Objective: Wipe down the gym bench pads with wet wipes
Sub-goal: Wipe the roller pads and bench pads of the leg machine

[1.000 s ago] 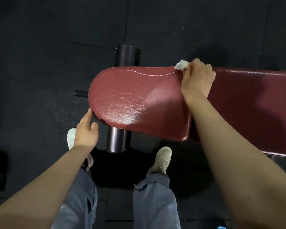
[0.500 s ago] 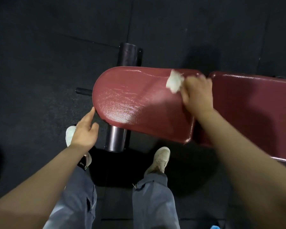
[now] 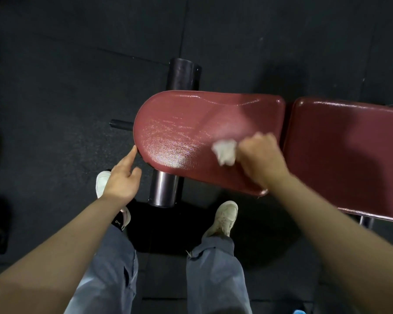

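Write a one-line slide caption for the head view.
Right hand wipes the red seat pad with a crumpled wet wipe; left hand fingertip touches its edge.

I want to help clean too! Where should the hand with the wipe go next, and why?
Probably slide the wipe left along the near edge of the seat pad. The right hand holds it near that pad's right end, and the left hand only touches the rounded tip.

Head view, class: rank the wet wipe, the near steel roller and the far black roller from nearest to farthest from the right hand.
From the right hand:
1. Wet wipe, gripped at its fingertips on the seat pad.
2. Near steel roller, lower left under the pad.
3. Far black roller, beyond the pad.
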Motion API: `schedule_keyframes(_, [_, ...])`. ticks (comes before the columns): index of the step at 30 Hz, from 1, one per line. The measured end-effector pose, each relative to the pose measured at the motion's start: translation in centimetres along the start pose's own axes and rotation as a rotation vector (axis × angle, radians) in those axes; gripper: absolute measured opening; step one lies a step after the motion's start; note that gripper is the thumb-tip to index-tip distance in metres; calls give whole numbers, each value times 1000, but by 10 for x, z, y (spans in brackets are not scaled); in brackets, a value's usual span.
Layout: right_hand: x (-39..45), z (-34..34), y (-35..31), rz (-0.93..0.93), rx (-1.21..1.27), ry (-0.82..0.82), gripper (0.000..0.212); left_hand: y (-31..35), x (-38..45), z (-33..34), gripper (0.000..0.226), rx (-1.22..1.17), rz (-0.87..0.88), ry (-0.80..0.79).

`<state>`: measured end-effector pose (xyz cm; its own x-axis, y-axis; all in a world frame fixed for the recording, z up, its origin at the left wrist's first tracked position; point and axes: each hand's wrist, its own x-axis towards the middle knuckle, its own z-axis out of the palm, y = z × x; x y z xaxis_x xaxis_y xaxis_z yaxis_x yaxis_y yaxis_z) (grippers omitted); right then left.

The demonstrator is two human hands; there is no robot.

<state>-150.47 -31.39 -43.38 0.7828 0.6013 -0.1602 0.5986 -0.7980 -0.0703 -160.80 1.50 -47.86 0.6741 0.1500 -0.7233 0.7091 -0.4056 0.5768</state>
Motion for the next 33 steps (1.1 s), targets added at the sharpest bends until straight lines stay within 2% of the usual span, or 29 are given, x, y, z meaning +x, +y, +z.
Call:
schedule_keyframes(3, [67, -8, 36, 251, -9, 79, 8, -4, 2, -1, 62, 38, -24, 18])
schedule_keyframes(6, [74, -8, 27, 387, 40, 72, 12, -1, 2, 0, 61, 11, -40, 16])
schedule_keyframes(8, [48, -5, 3, 271, 56, 58, 11, 1, 2, 1, 61, -7, -33, 27])
schedule_keyframes(11, [-17, 3, -29, -111, 168, -92, 3, 2, 1, 1, 62, -8, -28, 24])
schedule_keyframes(12, [-28, 6, -30, -198, 167, -108, 5, 3, 1, 1, 61, -10, -29, 22])
schedule_keyframes(14, [-8, 4, -14, -284, 142, -117, 13, 1, 1, 1, 61, -7, -25, 12])
schedule_keyframes(16, [40, 1, 3, -179, -2, -84, 13, -2, 1, 0, 62, 4, -15, -5])
schedule_keyframes(18, [91, -2, 24, 107, -80, -4, 11, -7, 1, -3, 63, 33, -28, -1])
schedule_keyframes(20, [115, -2, 40, 344, 8, 52, 11, -7, 1, -4, 62, 67, -33, 9])
schedule_keyframes(22, [114, -1, 35, 400, 69, 54, 13, -2, 1, -2, 60, 30, -37, 10])
schedule_keyframes(25, [72, -5, 2, 156, 84, 55, 13, 1, 1, -1, 59, -12, -19, 20])
schedule_keyframes(27, [22, -4, -22, -51, 176, -31, 5, 1, 0, -2, 58, -18, -17, 20])
schedule_keyframes(29, [-20, 4, -33, -238, 214, -143, 13, 2, 0, -3, 58, -30, -26, 23])
schedule_keyframes(31, [-34, 12, -30, -456, 155, -212, 20, 2, 0, -3, 58, -39, -22, 15])
schedule_keyframes(33, [-18, 12, -23, -630, 94, -260, 15, -1, 1, -3, 58, -45, -7, 8])
